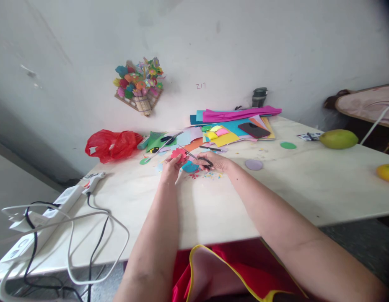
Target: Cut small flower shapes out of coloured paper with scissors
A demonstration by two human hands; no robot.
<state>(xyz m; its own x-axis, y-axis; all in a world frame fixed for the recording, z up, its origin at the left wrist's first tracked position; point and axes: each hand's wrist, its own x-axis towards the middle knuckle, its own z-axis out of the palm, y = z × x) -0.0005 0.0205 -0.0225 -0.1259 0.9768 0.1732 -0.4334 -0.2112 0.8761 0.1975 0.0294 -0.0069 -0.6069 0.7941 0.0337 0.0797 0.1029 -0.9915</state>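
Note:
My left hand [172, 167] pinches a red paper piece with a scalloped, flower-like edge [178, 154] over the middle of the table. Just right of it, my right hand [210, 161] grips a pair of dark-handled scissors [206, 162], whose blades point left toward the red paper. Whether the blades touch the paper is too small to tell. Beneath the hands lies a blue paper circle [190, 167], with small red and coloured scraps [210, 175] scattered beside it. A lilac circle [254, 164] rests to the right of my right hand.
Coloured sheets [238, 126] with a dark phone [254, 130] lie at the back. A red plastic bag [111, 144] and second scissors [167, 140] are at left. A power strip [45, 226] with cables lines the left edge. A green fruit [338, 139] sits right.

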